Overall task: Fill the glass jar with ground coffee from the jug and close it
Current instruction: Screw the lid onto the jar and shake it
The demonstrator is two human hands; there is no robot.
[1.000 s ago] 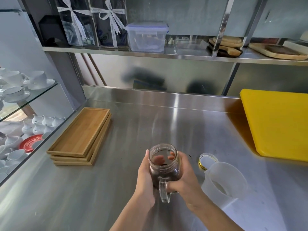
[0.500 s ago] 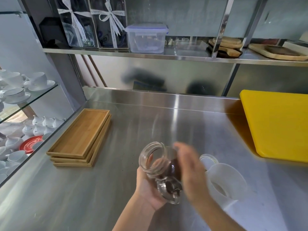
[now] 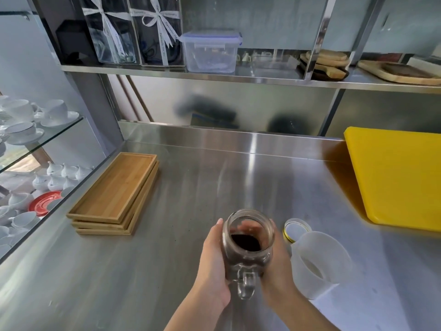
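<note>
A glass jar [image 3: 248,244] with a handle facing me stands upright above the steel counter [image 3: 214,187], its mouth uncovered and dark ground coffee filling its lower part. My left hand [image 3: 213,259] wraps its left side and my right hand [image 3: 278,263] presses against its right side. Its gold-rimmed lid [image 3: 296,229] lies flat on the counter just right of the jar. A translucent white plastic jug [image 3: 319,261] stands right of my right hand, partly covering the lid; little shows inside it.
Stacked wooden trays [image 3: 114,194] lie at the left. A yellow cutting board [image 3: 401,177] sits at the right. Glass shelves with white cups [image 3: 21,111] flank the left edge. A steel shelf [image 3: 238,76] above carries boxes and wooden boards.
Half a second ago the jar was tilted left in my left hand with my right hand off it; now it is upright and held between both hands.
</note>
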